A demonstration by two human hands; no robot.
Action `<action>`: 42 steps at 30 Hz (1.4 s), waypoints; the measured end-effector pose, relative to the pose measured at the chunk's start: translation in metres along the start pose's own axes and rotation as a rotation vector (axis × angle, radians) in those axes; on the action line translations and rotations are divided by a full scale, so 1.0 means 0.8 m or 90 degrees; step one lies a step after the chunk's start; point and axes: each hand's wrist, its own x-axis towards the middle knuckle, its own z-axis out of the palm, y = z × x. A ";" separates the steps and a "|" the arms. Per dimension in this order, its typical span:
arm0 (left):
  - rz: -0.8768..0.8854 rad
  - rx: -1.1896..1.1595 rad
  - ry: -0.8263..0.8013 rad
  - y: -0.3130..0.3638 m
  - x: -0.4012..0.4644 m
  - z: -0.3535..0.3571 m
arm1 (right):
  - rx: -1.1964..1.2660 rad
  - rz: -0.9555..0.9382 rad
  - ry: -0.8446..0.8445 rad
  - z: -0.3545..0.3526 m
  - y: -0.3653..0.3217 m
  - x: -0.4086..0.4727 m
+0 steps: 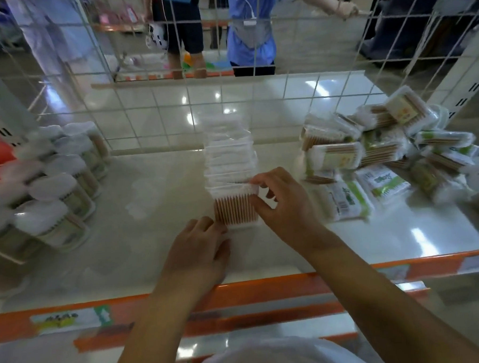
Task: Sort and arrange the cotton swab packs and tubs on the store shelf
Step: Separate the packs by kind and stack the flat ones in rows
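White and glossy, the store shelf [158, 241] runs to an orange front rail [238, 295] carrying price labels, with a wire grid panel [156, 108] standing along its back edge; people stand in the aisle beyond the grid. Both forearms reach in from six o'clock. The left hand [200, 247] lies palm down on the shelf, fingers loosely bent and gripping nothing, its fingertips touching the near left corner of the front pack. The right hand [284, 204] arches over from four o'clock, its fingers [258, 183] curled and pinching the top right corner of that same front cotton swab pack [235, 209], whose wooden sticks stand upright under white tips. Behind it a row of cotton swab packs [228, 154] files away toward twelve o'clock, up to the grid. At nine o'clock, well apart from the hands, round cotton swab tubs [64, 198] stand in rows, blurred. At two to three o'clock a loose heap of green-labelled swab packs [376, 157] lies jumbled, the nearest ones just beside the right hand's wrist.
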 end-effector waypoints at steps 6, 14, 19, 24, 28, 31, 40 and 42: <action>-0.013 -0.025 -0.010 0.005 0.002 0.001 | -0.044 0.004 0.034 0.001 -0.006 0.001; -0.048 0.030 -0.047 0.021 0.000 -0.015 | -0.104 -0.002 0.028 -0.002 -0.013 -0.002; -0.007 0.002 0.012 0.050 0.005 -0.037 | -0.118 -0.010 0.026 -0.020 -0.015 -0.004; 0.024 0.017 0.050 0.090 0.022 -0.036 | -0.101 0.015 0.003 -0.045 -0.002 -0.012; 0.013 0.008 0.041 0.125 0.036 -0.020 | -0.100 0.019 -0.015 -0.068 0.016 -0.020; 0.062 0.028 0.049 0.155 0.047 -0.009 | -0.096 0.038 -0.070 -0.091 0.037 -0.027; 0.110 0.059 0.081 0.213 0.081 0.032 | -0.119 -0.014 -0.012 -0.139 0.095 -0.036; 0.126 0.057 0.127 0.215 0.096 0.044 | -0.127 -0.001 -0.009 -0.151 0.110 -0.036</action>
